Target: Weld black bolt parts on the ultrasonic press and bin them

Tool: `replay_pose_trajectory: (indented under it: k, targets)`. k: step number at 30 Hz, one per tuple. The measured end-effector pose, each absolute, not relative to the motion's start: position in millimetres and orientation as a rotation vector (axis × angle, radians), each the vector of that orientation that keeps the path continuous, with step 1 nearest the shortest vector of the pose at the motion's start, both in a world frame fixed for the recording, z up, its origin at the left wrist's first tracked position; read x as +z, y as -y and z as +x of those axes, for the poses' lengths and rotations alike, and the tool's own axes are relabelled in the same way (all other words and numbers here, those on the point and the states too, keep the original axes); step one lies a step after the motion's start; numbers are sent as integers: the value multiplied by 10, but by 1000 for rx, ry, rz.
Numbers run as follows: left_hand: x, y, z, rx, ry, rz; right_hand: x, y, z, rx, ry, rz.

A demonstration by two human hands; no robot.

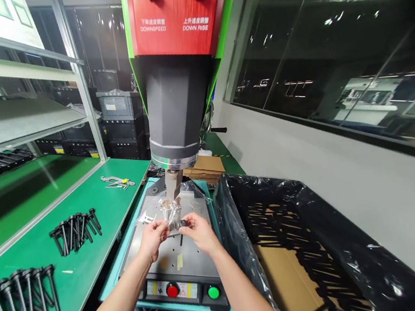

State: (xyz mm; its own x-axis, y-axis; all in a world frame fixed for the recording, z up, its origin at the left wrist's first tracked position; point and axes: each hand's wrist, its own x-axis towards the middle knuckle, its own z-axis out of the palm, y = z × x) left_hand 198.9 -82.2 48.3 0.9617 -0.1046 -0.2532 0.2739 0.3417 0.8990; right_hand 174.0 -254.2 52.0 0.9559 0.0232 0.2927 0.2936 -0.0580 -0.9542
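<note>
Pinching, with left hand and right hand both closed on it, a limp clear plastic bag, small black part at the right fingertips, toward the far edge of the grey metal base plate; likely light, slippery, best gripped by its edges.

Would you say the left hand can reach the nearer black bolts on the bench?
Likely yes: only bare bench separates the left hand from those bolts, though its fingers pinch a clear bag.
</note>
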Motion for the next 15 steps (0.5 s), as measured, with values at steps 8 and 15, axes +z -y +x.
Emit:
replay_pose_trajectory:
  k: [8, 15]
  targets:
    - [309, 524, 1313, -317, 12, 1410, 459, 2198, 1359, -105, 211, -1387]
    - [213, 51, 1071, -158, 315, 1871, 474, 1723, 1365, 4, 94, -1287]
